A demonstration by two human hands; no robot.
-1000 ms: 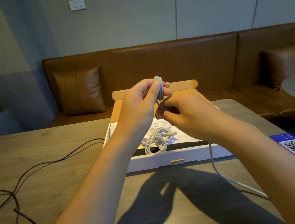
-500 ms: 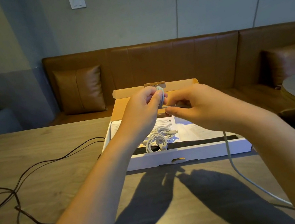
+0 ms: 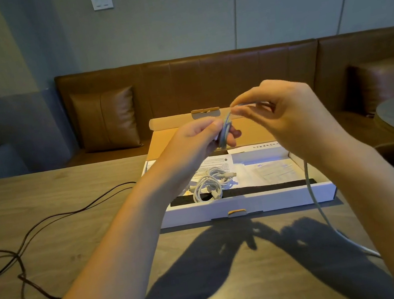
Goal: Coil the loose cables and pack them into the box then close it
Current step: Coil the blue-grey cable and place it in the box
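Above wooden table, blurred cable coil between hands.

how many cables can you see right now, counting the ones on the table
3. A white cable being wound between the hands over the box, a coiled white cable inside the box, and a loose dark cable on the table at left. Others may be hidden.

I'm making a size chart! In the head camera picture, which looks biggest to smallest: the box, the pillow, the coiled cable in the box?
1. box
2. pillow, though it sits farther away
3. coiled cable
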